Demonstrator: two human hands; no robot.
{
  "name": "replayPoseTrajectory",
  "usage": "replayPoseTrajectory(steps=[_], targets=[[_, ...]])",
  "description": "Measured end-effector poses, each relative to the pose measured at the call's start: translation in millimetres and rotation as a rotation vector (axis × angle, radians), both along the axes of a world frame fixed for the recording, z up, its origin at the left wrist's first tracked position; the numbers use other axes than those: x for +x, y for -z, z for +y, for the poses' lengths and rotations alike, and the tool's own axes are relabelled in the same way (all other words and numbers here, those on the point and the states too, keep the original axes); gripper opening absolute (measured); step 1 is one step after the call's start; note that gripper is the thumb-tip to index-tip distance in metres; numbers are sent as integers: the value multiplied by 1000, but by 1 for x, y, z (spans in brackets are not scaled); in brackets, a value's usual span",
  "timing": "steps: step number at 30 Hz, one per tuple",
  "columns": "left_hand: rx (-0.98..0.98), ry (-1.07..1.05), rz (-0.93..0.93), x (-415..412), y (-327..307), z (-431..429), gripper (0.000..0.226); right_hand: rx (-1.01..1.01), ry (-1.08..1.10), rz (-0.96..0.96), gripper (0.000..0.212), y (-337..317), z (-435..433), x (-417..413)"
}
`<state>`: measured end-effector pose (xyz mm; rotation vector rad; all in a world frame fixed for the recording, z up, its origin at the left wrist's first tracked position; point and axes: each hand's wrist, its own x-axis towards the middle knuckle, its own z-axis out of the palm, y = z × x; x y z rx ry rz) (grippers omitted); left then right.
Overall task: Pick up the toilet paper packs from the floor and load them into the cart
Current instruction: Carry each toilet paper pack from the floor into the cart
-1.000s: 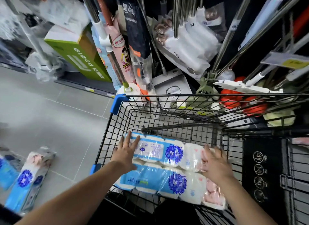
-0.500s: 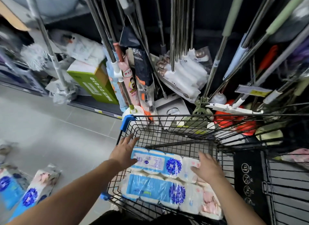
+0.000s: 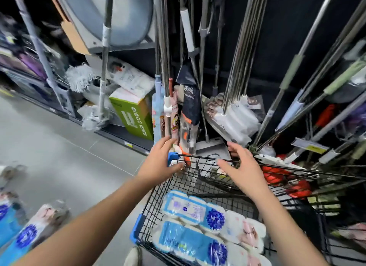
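**Head view: both hands raised empty over a loaded cart**

Head camera looks down a grey tiled floor [image 3: 49, 147] toward a dark shelving wall crowded with mop and broom handles [image 3: 237, 54], with a green box [image 3: 132, 117] at its foot. A black wire cart [image 3: 198, 186] with blue corner bumpers stands against that display. Two toilet paper packs [image 3: 198, 226], blue and white with a flower print, lie side by side inside the cart's basket at its near end. More toilet paper packs on the floor [image 3: 29, 232] lie at the lower left, well apart from the cart and blurred.

Both forearms reach forward over the basket. Left hand [image 3: 160, 162] hovers by the cart's far left corner, fingers spread and holding nothing. Right hand [image 3: 241, 168] hovers above the far rim, fingers likewise spread and empty. Neither hand touches the packs.
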<state>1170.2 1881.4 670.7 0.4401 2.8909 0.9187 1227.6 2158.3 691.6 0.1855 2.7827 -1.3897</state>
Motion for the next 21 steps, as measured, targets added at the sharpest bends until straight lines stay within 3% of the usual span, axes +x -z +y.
replayPoseTrajectory(steps=[5,11,21], targets=[[190,-138,153,13,-68,-57,81,-92,-122,131,67,-63,-68,-13],[399,-307,281,50,-120,-197,71,-247,-244,292,68,-125,-204,-18],[420,-530,510,123,-182,-449,68,-384,-559,373,57,-190,-474,-48]])
